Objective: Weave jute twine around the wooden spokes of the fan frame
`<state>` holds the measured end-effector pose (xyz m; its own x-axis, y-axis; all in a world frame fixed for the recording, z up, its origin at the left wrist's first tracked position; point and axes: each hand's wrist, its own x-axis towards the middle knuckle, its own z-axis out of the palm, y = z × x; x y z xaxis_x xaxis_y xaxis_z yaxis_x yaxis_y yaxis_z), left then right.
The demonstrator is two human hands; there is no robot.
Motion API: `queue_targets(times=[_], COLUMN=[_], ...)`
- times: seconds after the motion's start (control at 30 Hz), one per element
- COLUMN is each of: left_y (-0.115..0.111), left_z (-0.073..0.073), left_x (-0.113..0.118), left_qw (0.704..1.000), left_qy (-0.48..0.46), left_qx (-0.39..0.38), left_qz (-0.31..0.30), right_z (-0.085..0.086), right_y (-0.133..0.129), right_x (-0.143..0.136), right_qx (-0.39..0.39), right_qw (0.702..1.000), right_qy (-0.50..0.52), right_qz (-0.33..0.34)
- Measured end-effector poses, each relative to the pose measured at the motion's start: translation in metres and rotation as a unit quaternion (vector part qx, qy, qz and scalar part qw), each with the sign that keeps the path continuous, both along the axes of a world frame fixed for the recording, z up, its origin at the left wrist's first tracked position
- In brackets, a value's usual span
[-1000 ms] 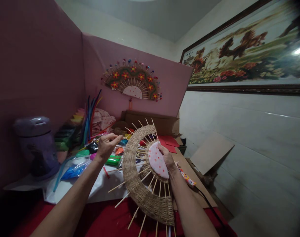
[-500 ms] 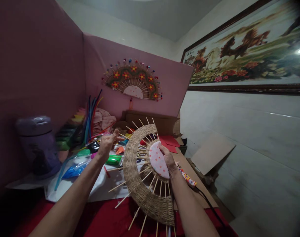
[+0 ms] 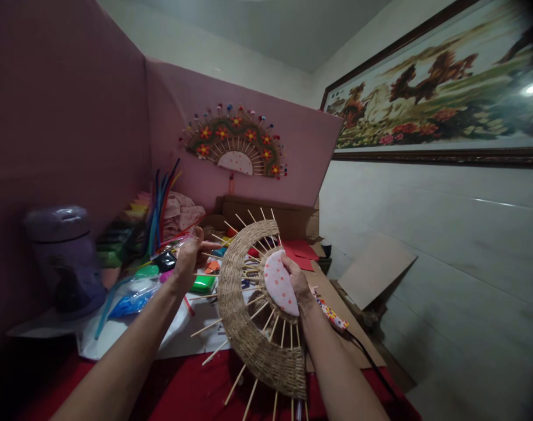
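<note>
Held in right hand (image 3: 298, 282) by red-dotted white half-disc (image 3: 279, 283): brown woven-cord semicircular fan (image 3: 231, 292), pale wooden sticks (image 3: 215, 352) — near left hand (image 3: 188, 255), fingers parted.

The left hand (image 3: 189, 256) has parted its thumb (image 3: 198, 233) and forefinger (image 3: 211, 246).

Covered with a red tablecloth (image 3: 178, 386), showing at six o'clock. Overlaid by white paper (image 3: 174, 338) at eight o'clock and brown cardboard (image 3: 319, 276) at three. Topped, on the paper, with a blue bag (image 3: 134, 303) at nine and a green packet (image 3: 203, 285) at ten.
</note>
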<state>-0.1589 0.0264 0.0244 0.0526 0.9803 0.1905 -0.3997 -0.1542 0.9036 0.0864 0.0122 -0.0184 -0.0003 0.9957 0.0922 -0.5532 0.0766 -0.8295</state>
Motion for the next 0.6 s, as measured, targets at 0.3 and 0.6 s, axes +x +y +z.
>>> queue_targets(times=[0.3, 0.6], left_y=[0.0046, 0.0054], left_z=[-0.002, -0.0015], left_x=[-0.0026, -0.0046], left_qw=[0.999, 0.998], left_qy=[0.007, 0.011], left_qx=[0.029, 0.027], left_qz=[0.036, 0.054], right_z=[-0.0017, 0.0001], right_y=[0.002, 0.0015], right_x=[0.0009, 0.0002], right_qx=[0.006, 0.014], right_qw=[1.0, 1.0], right_qy=[-0.012, -0.021], right_qz=[-0.005, -0.012])
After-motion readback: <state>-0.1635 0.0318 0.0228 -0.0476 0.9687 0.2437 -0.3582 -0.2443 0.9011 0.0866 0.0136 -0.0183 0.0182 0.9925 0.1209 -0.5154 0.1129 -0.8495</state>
